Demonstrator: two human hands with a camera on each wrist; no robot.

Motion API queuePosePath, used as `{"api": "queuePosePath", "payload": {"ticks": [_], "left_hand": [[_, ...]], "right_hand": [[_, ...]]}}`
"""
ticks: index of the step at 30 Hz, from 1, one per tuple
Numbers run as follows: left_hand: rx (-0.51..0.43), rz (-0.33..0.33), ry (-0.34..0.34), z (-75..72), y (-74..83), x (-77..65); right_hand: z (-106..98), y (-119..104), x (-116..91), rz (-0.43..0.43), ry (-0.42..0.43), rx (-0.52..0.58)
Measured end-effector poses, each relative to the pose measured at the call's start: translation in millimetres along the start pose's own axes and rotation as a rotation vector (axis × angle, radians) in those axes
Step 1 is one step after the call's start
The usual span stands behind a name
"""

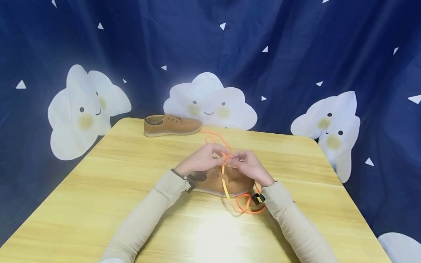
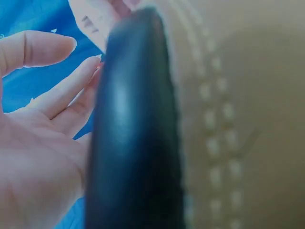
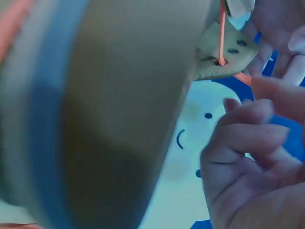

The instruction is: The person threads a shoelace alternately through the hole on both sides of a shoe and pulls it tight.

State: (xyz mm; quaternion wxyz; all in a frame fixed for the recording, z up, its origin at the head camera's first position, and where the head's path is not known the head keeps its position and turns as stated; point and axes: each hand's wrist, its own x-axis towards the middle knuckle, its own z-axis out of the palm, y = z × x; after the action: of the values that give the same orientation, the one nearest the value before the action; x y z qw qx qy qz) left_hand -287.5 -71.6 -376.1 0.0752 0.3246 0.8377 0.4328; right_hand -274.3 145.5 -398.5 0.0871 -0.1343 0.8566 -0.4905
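A tan shoe (image 1: 238,179) sits on the table before me, its toe to the right. An orange shoelace (image 1: 223,178) with a yellowish stretch passes over its side; in the right wrist view the lace (image 3: 221,38) goes through an eyelet in the flap (image 3: 233,45). Above the shoe my right hand (image 1: 248,164) pinches the lace, its other fingers curled. My left hand (image 1: 205,157) faces it, fingertips right at the lace. The left wrist view shows the left thumb (image 2: 52,47) apart from the stretched fingers. The shoe's dark collar (image 2: 136,124) hides part of that hand.
A second tan shoe (image 1: 174,125) stands at the table's back edge, with an orange lace (image 1: 221,137) trailing from near its toe. Loops of lace (image 1: 243,204) lie close to the right wrist. A dark blue curtain (image 1: 279,29) with clouds hangs behind the table (image 1: 115,190).
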Motion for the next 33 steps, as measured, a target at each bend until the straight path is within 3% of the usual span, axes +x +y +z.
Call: {"api": "queuePosePath", "payload": {"ticks": [5, 9, 12, 17, 25, 33], "left_hand": [[0.049, 0.055, -0.027, -3.1, -2.8, -2.5], [0.181, 0.071, -0.105, -11.7, -6.7, -9.8], [0.272, 0.006, -0.221, -16.3, -7.6, -16.0], [0.303, -0.09, -0.363, -12.6, -8.8, -18.9], [0.387, -0.166, -0.356, -6.1, -5.1, -18.1], [0.443, -0.188, -0.348, -6.2, -0.8, -20.1]], "right_hand": [[-1.0, -2.3, 10.7, -0.148, -0.004, -0.086], [1.4, -2.0, 14.7, -0.172, -0.035, -0.053], [2.0, -3.1, 14.1, -0.177, -0.019, -0.056], [-1.2, -6.8, 13.6, -0.188, 0.036, -0.072], [-14.0, -27.0, 4.4, -0.256, 0.164, 0.075], [-23.7, -47.0, -9.3, -0.394, 0.32, 0.093]]}}
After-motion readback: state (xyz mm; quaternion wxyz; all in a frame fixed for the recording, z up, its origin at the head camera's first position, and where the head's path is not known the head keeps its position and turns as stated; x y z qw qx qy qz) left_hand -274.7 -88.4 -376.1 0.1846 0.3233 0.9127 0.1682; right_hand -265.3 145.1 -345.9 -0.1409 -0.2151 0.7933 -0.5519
